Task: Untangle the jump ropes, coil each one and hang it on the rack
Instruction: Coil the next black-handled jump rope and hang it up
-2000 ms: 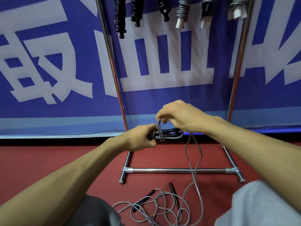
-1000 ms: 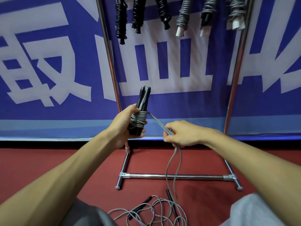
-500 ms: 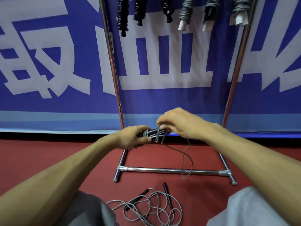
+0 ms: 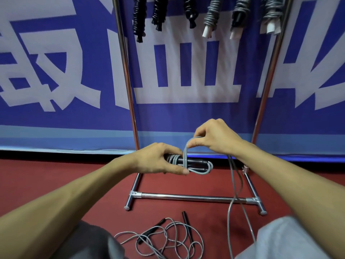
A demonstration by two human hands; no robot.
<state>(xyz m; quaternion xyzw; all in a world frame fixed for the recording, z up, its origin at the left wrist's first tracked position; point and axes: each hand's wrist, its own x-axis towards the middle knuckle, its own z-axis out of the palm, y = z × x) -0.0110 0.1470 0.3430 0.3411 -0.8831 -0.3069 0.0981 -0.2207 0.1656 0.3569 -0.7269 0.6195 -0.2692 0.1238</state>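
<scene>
We see the left hand (image 4: 158, 159) held out in front of the rack (image 4: 186, 196), its fingers (image 4: 168, 149) and thumb curled round the black handles (image 4: 197, 162) of a grey jump rope (image 4: 175, 158). The handles lie side by side, roughly level, with several turns of cord already wound about them next to the left palm.

The right hand (image 4: 214, 137) sits just above and to the right. Its thumb and forefinger pinch a loop of the grey cord (image 4: 185, 152) that rises from the bundle. From under this hand the slack cord (image 4: 233, 184) drops down across the rack's bottom bar and runs out of view near the right knee.

On the red floor (image 4: 56, 184) between our knees lies a second jump rope (image 4: 168, 238), grey with black handles, in a loose tangle. Coiled ropes (image 4: 211, 15), some black and some grey, hang along the top of the rack, well above the hands. Behind the rack stands a blue banner (image 4: 56, 71) with large white characters.
</scene>
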